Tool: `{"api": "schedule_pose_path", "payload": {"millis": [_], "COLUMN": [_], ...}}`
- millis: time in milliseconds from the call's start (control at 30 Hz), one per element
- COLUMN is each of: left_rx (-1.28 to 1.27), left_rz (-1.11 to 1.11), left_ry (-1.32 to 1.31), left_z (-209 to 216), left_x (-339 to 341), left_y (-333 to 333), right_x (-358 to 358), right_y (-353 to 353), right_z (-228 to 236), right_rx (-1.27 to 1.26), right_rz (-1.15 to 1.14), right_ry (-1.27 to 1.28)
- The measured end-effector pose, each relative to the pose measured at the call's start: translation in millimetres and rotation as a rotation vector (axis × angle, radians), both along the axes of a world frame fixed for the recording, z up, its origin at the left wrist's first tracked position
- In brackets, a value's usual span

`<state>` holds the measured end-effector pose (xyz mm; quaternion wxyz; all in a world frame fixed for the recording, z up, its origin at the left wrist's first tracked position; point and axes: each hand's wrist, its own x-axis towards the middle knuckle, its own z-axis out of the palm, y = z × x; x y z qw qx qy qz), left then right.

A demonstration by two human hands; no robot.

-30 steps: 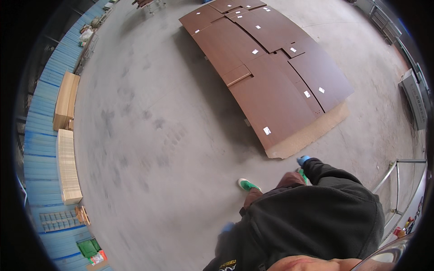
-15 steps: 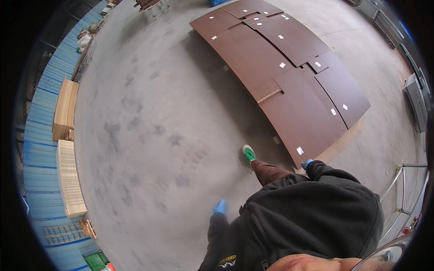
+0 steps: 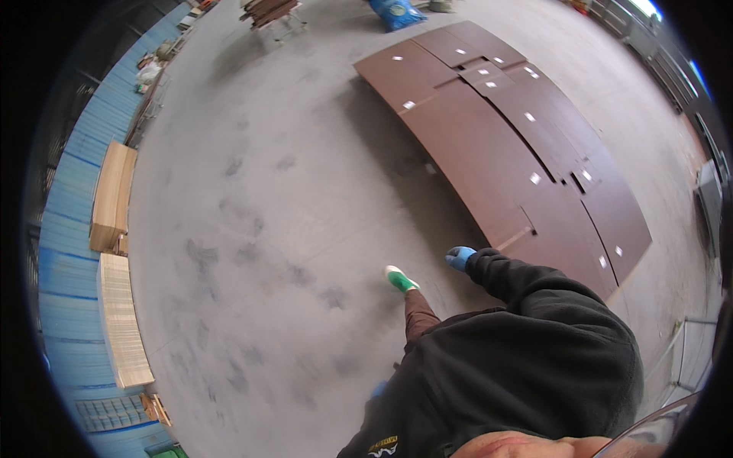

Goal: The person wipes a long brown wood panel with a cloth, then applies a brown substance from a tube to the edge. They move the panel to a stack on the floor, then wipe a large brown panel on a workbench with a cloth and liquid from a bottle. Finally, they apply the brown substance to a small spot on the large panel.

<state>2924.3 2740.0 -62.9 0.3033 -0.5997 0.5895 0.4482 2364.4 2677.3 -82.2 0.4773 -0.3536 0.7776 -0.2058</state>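
Blue gloves, moved: since half a second ago, your right hand in its blue glove [image 3: 460, 258] has gone from the near corner to alongside the long edge; your left hand in its blue glove [image 3: 379, 388] has slipped mostly behind your torso.
Right glove: just beside the panel edge; you seem to hold nothing, though finger spread is too small to tell.
Left glove: only a sliver shows; I cannot tell whether its fingers are spread or together.
Brown panels: the flat, dark-brown rectangular panels [image 3: 473, 137] lie ahead and to your right, raised above the grey floor [image 3: 298, 191], bearing small white labels [image 3: 534, 179].
Panel edge: walking this close, you could knock a hip or sleeve against it and shift a loose-lying piece.
Dark gaps: uneven seams between panels could catch fingertips if you slid a hand across.
Green-and-white shoe [image 3: 398, 279]: planted on the floor left of the panels; dust could make you slip.
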Motion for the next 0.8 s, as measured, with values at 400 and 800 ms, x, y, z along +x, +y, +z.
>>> {"api": "schedule_pose_path", "payload": {"millis": [400,800], "left_rx": [-0.277,-0.192], "left_rz": [-0.228,0.081], "left_ry": [0.107,0.455], "left_z": [-16.1,-11.8], "left_x": [-145.8,-302.8], "left_y": [-636.4,-1044.3], "right_x": [-101.3,-282.0], "right_y": [-222.1,-721.5], "right_z": [-47.4,-74.2], "right_rx": [0.450,0.350], "right_rz": [0.087,-0.135], "right_ry": [0.275,0.279]}}
